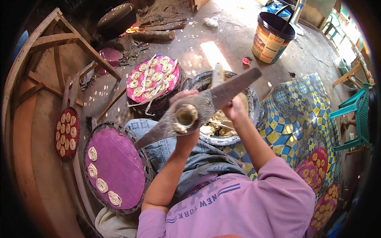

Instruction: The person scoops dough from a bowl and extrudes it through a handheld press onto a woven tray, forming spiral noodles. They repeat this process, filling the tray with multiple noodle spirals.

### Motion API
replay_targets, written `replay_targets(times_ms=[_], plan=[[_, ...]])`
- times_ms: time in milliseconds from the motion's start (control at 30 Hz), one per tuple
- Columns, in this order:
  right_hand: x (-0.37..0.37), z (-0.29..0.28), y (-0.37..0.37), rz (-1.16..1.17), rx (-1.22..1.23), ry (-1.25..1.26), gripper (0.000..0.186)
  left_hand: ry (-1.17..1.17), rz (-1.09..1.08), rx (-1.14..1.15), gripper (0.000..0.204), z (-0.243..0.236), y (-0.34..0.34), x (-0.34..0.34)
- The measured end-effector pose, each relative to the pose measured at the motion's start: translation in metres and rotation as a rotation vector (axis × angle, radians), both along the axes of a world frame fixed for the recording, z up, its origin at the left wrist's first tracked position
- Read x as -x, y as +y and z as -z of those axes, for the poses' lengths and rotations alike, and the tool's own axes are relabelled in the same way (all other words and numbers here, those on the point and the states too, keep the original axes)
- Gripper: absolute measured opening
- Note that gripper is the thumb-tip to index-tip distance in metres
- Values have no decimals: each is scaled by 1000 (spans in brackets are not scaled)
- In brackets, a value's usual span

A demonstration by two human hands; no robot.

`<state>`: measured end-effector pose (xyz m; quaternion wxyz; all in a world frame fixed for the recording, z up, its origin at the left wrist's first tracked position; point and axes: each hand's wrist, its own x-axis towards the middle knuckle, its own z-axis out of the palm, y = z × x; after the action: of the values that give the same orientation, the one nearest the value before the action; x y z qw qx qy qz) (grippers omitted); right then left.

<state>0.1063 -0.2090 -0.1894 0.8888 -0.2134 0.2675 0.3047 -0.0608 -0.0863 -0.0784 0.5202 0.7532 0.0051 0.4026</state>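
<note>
A worn wooden dough press [200, 109] with two long flat arms is tilted across my lap, its round hole packed with pale dough [186, 116]. My left hand [183, 96] is wrapped around the press's body from beneath, partly hidden by it. My right hand [237, 110], fingers curled, is just below the upper arm and over the basin [257, 113]; its fingertips and anything in them are hidden. Wet dough [218, 127] lies in that basin, where a pale wooden piece [217, 75] also sticks up. At my left, a round purple-covered tray [119, 166] carries several coiled dough rosettes [102, 185] along its left edge.
A pink-topped round stand [139, 65] with several rosettes and white strips stands ahead. Farther off are a dark bucket [270, 37], burning firewood [152, 35] and a black pot [115, 18]. A wooden frame [55, 41] rises left; a patterned mat [293, 115] and green chair [359, 115] lie right.
</note>
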Motion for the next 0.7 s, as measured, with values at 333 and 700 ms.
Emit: replay_targets(times_ms=[333, 700], plan=[[65, 122, -46, -1377, 2271, -1667, 26, -40, -291, -97, 26, -92, 77, 44], [34, 39, -79, -1604, 1716, -1744, 29, 96, -217, 96, 31, -96, 61, 43]])
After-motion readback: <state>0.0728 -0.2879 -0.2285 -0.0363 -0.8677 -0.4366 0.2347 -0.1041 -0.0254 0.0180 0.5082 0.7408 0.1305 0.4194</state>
